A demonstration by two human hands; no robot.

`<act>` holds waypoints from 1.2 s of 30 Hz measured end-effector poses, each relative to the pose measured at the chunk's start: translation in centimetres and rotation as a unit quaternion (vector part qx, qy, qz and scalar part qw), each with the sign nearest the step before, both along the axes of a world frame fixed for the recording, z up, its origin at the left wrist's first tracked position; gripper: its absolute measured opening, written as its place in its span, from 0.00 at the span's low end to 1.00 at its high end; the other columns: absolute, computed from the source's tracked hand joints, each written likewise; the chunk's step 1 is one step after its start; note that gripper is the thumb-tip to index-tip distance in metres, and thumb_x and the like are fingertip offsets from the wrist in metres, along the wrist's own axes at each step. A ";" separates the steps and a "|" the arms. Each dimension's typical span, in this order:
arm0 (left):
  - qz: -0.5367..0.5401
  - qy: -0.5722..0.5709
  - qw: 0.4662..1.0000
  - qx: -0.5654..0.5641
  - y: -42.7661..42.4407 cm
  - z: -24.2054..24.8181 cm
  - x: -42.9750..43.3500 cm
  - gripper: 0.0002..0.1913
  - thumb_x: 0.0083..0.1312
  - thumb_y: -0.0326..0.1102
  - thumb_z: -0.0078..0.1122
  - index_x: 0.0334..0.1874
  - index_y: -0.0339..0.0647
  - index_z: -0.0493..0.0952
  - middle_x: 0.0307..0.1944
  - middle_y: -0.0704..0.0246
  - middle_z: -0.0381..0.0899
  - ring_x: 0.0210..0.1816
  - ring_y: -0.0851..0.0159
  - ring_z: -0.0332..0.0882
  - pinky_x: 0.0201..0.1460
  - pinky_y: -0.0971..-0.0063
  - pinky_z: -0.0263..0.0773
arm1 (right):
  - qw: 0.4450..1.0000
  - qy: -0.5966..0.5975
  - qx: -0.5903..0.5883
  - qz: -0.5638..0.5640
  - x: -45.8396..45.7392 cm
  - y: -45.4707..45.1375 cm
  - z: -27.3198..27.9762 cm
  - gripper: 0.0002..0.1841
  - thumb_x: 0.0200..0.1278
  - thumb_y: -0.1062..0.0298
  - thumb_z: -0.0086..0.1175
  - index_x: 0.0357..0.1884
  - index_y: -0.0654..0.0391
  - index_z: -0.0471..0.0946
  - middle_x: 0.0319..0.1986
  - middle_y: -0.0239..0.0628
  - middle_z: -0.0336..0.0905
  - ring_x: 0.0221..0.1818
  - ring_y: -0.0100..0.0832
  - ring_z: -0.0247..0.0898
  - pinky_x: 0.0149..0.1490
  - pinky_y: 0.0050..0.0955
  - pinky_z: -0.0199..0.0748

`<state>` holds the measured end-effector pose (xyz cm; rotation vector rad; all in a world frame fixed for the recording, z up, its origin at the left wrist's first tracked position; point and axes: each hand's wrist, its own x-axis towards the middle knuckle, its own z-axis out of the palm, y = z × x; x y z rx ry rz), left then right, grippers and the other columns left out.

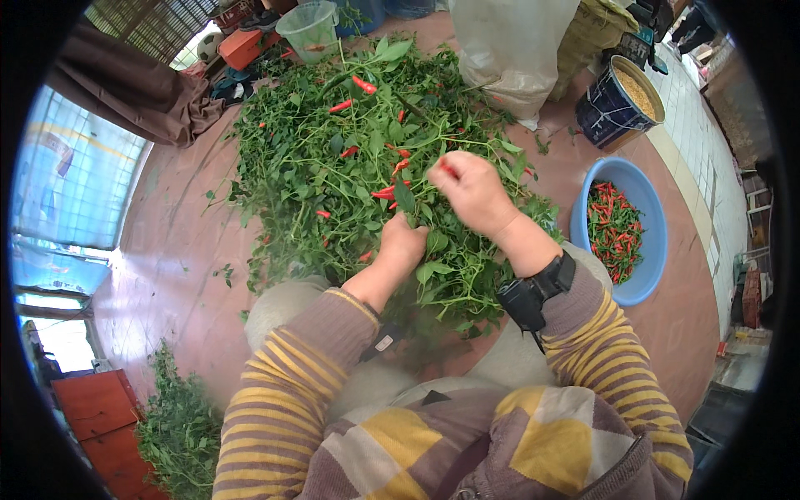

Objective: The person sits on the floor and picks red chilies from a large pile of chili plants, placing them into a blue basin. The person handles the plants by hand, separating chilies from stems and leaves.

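A large heap of cut chili pepper plants (300,169) lies on the floor before me, with red chilies scattered among the leaves. My left hand (402,244) grips the stem of one leafy chili branch (375,128), which extends up over the heap. Several red chilies (392,189) hang on it just above that hand. To the right of the branch, my right hand (472,190) is raised with its fingers curled around a red chili (447,167), mostly hidden by them. A blue plastic basin (656,250) at right contains picked red chilies (612,228) mixed with green bits.
Behind the basin stands a dark bucket of grain (600,115). White (512,56) and yellowish (587,37) sacks stand beyond the heap, near a translucent plastic bucket (307,28). More cut plants (178,431) lie at lower left beside a red box (100,412). A brown curtain (125,87) hangs at upper left.
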<state>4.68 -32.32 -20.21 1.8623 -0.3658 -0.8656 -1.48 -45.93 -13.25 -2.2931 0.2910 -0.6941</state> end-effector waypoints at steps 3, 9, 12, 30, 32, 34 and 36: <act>-0.010 0.048 0.999 -0.019 0.0 -0.9 0.0 0.14 0.55 0.25 0.55 0.45 0.33 0.74 0.37 0.60 0.79 0.37 0.62 0.77 0.41 0.71 0.71 | 0.816 -0.070 0.574 0.018 -1.2 -3.0 1.3 0.09 0.63 0.63 0.50 0.30 0.58 0.71 0.21 0.29 0.66 0.16 0.20 0.57 0.23 0.22 0.59; -0.015 0.071 0.997 -0.042 0.0 -2.0 0.1 0.14 0.58 0.21 0.55 0.47 0.33 0.72 0.38 0.65 0.78 0.34 0.68 0.75 0.37 0.74 0.72 | 0.787 -0.278 0.542 -0.099 -3.3 -8.2 4.1 0.10 0.66 0.62 0.47 0.32 0.58 0.70 0.22 0.27 0.66 0.21 0.22 0.64 0.29 0.19 0.66; -0.033 -0.023 0.999 0.016 0.1 -1.8 -0.1 0.18 0.54 0.31 0.62 0.45 0.32 0.71 0.36 0.53 0.79 0.38 0.53 0.77 0.43 0.66 0.69 | 0.897 -0.224 0.362 -0.121 -3.4 -7.9 4.7 0.10 0.65 0.63 0.49 0.33 0.60 0.73 0.26 0.30 0.73 0.30 0.22 0.70 0.35 0.20 0.69; -0.125 -0.147 0.979 0.066 1.0 2.0 -1.6 0.17 0.52 0.26 0.54 0.45 0.30 0.71 0.36 0.47 0.77 0.42 0.44 0.75 0.47 0.63 0.69 | 0.850 -0.051 0.508 -0.128 -1.3 -8.2 1.5 0.11 0.58 0.61 0.53 0.27 0.58 0.72 0.17 0.24 0.63 0.18 0.19 0.55 0.23 0.21 0.54; -0.119 -0.153 0.979 0.066 1.1 1.7 -1.6 0.17 0.51 0.26 0.53 0.46 0.30 0.71 0.36 0.47 0.77 0.42 0.44 0.75 0.47 0.63 0.69 | 0.786 -0.080 0.604 -0.108 -1.8 -9.2 1.5 0.08 0.59 0.63 0.52 0.29 0.56 0.70 0.16 0.22 0.59 0.16 0.16 0.50 0.20 0.19 0.46; -0.110 -0.140 0.983 0.051 1.1 1.4 -1.5 0.18 0.51 0.25 0.51 0.46 0.31 0.71 0.36 0.47 0.77 0.42 0.44 0.74 0.47 0.63 0.69 | 0.748 -0.190 0.621 -0.135 -2.9 -9.8 1.9 0.08 0.60 0.63 0.51 0.28 0.55 0.69 0.16 0.23 0.61 0.15 0.17 0.50 0.20 0.19 0.46; -0.113 -0.164 0.977 0.073 1.1 1.2 -1.3 0.16 0.51 0.25 0.52 0.43 0.29 0.71 0.36 0.46 0.77 0.42 0.43 0.74 0.47 0.61 0.68 | 0.731 -0.253 0.614 -0.155 -3.9 -10.1 3.1 0.09 0.62 0.63 0.49 0.26 0.54 0.67 0.16 0.25 0.62 0.15 0.18 0.50 0.20 0.19 0.46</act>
